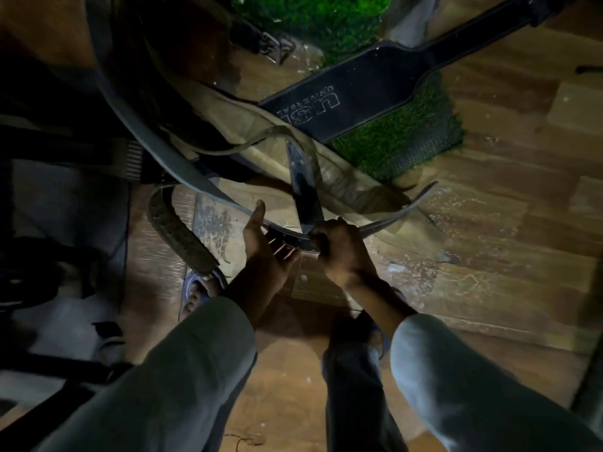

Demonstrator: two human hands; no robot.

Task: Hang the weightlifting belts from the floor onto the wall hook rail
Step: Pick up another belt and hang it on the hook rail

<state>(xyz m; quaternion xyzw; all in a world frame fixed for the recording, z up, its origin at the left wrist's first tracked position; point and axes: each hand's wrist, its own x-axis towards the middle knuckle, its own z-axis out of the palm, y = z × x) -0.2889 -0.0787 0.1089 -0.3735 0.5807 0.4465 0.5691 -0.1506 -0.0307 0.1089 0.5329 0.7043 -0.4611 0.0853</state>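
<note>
Several weightlifting belts lie tangled on the wooden floor (489, 207). My right hand (342, 249) is shut on the strap of a dark grey belt (156, 138) that curves up to the left. My left hand (264, 246) is open, palm up, under the same strap and touching it. A black belt with white "USI UNIVERSAL" lettering (352, 99) lies partly on green turf. A tan belt (326, 177) lies beneath the others. A dark perforated strap (176, 230) curls near my left foot. No hook rail is in view.
A patch of green artificial turf (401, 145) covers the floor at the top middle. Dark gym equipment (49, 190) fills the left side. My sandalled feet (199, 291) and grey trousers are in the foreground. Metal buckles (277, 47) lie at the top.
</note>
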